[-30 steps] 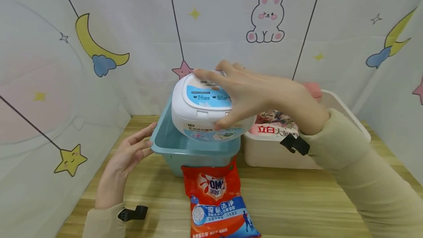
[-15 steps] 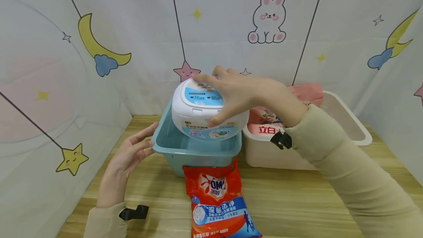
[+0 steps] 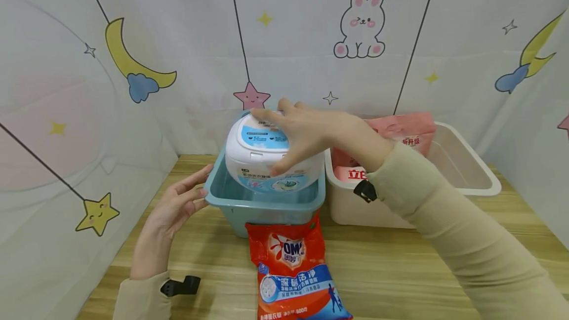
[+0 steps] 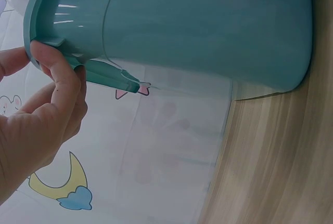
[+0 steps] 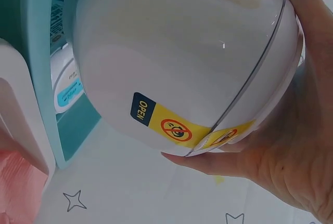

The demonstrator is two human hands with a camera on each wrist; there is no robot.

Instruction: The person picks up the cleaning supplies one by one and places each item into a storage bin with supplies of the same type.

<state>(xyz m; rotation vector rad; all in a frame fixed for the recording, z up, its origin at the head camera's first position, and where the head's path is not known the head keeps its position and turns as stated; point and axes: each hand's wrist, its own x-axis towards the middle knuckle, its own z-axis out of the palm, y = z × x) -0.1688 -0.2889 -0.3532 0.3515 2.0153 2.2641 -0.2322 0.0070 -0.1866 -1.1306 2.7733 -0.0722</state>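
Note:
My right hand grips a white laundry pod tub from above, fingers and thumb spread across its lid. The tub is tilted and sits partly within the opening of a teal plastic basin. In the right wrist view, the tub shows an OPEN sticker, and a smaller white item with a blue label is inside the basin behind it. My left hand is at the basin's left rim; the left wrist view shows its fingers and thumb pinching that rim.
A red and blue detergent bag lies in front of the basin on the wooden table. To the right stands a cream bin holding pink packages. A patterned curtain hangs close behind.
My right hand has carried the tub slightly left and down into the basin's opening. More of the pink package in the cream bin now shows. My left hand has stayed at the rim.

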